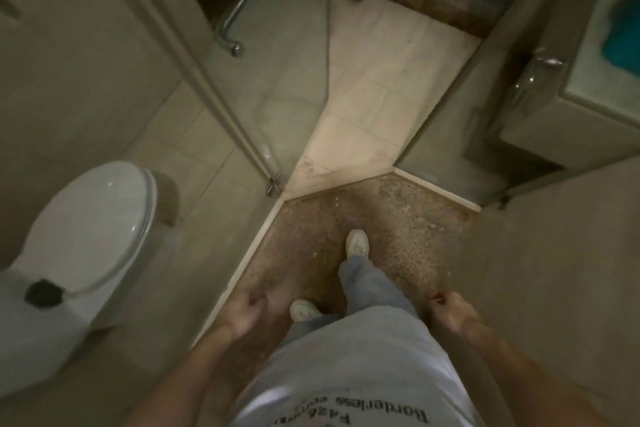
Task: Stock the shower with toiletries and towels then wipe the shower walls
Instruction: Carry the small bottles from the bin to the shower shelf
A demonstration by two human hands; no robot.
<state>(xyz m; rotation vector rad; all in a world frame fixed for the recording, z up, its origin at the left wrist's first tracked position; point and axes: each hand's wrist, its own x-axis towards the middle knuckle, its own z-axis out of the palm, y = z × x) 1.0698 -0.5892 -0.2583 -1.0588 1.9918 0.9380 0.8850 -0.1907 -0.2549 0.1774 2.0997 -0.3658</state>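
Left hand, right hand hang loose; glass shower door open.

Two pale shoes stand on the speckled brown floor, a white toilet on grey tiles beside it.

Left hand and right hand hang loosely curled, holding nothing
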